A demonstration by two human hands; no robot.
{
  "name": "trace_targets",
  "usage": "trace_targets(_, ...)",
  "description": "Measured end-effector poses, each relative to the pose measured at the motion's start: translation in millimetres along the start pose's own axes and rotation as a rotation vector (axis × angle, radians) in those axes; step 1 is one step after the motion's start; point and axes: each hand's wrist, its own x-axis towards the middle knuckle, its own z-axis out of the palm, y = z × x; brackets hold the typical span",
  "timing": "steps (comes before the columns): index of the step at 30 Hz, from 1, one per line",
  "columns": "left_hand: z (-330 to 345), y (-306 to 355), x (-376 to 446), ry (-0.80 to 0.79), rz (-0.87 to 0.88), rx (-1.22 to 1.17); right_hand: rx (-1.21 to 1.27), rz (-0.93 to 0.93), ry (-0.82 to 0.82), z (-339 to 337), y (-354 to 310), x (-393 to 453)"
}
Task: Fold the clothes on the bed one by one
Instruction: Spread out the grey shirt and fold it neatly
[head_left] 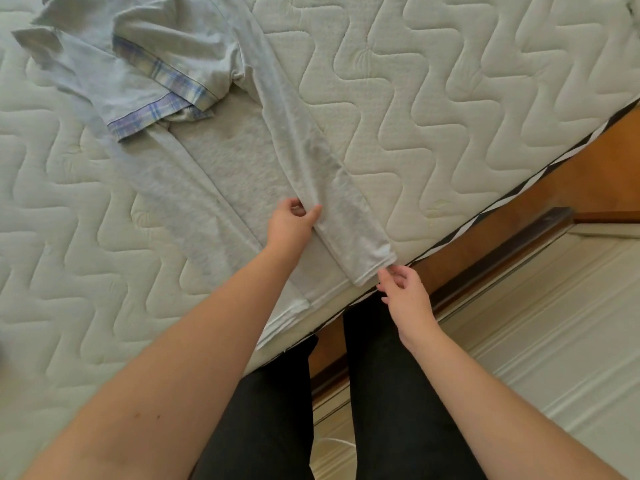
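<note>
Mattress, quilted in zigzags, fills the view, its edge running toward four o'clock over a wooden frame. Grey shirt lies spread on it from eleven o'clock down to the near edge, plaid-trimmed sleeves up top. Left hand pinches a folded ridge mid-shirt, fingers curled. Right hand sits at the hem corner, fingertips touching the hem, loosely curled; whether they pinch it I cannot tell.

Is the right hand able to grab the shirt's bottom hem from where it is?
Probably yes. The right hand hovers at the mattress edge with its fingertips right beside the grey shirt hem, nothing between them. The left hand pinches a fold further up, out of the way.
</note>
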Motion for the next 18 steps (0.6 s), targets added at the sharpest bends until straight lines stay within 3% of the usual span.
trace_targets(3,-2.5,8.5,6.4,-0.016,-0.077,-0.177,0.229,0.099,-0.012,6.2,-7.5,7.3)
trace_targets(9,-7.8,8.7,7.6,0.139,-0.056,-0.120,0.580,0.362,-0.166,12.5,-21.3,13.5)
trace_targets(14,0.5,-5.3,-3.2,-0.122,-0.160,-0.178,0.660,0.466,-0.103,16.7,-31.0,18.6)
trace_targets(18,8.9,-21.6,-7.5,-0.040,-0.021,0.041,0.605,0.422,0.078,14.7,-22.3,21.3)
